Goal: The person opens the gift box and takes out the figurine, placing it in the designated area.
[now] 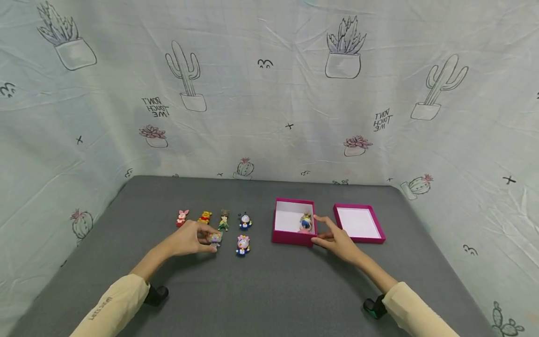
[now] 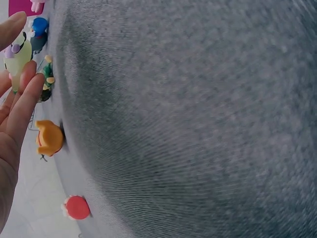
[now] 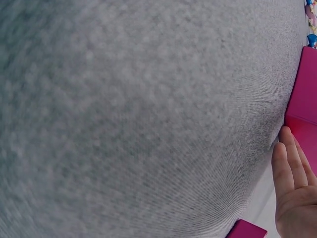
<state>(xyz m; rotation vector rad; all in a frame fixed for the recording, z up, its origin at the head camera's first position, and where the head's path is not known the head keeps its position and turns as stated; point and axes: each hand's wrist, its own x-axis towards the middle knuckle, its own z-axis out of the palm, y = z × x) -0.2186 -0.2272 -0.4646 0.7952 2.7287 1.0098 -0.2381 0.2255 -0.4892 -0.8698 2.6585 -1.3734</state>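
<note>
My left hand (image 1: 189, 238) pinches a small pastel figurine (image 1: 215, 239) between thumb and fingers. In the left wrist view this figurine (image 2: 19, 57) looks pale green with purple parts. Close by are a Winnie-the-Pooh figurine (image 1: 205, 217), a green-clad figurine (image 1: 224, 221), and a figurine with a pink top and blue base (image 1: 243, 245). With fairly straight fingers, my right hand (image 1: 338, 241) touches the right side of a magenta box (image 1: 293, 238). Inside the box's right part lie figurines (image 1: 306, 222), one of them blue and yellow; the right wrist view shows the fingers against the magenta wall (image 3: 303, 99).
A Piglet figurine (image 1: 182, 218) stands at the left end of the back row, and a blue-and-white figurine (image 1: 244, 221) at its right end. Right of the box lies the magenta lid (image 1: 381, 238), its white inside facing up. Patterned cloth (image 1: 269, 93) hangs behind the grey table (image 1: 269, 295).
</note>
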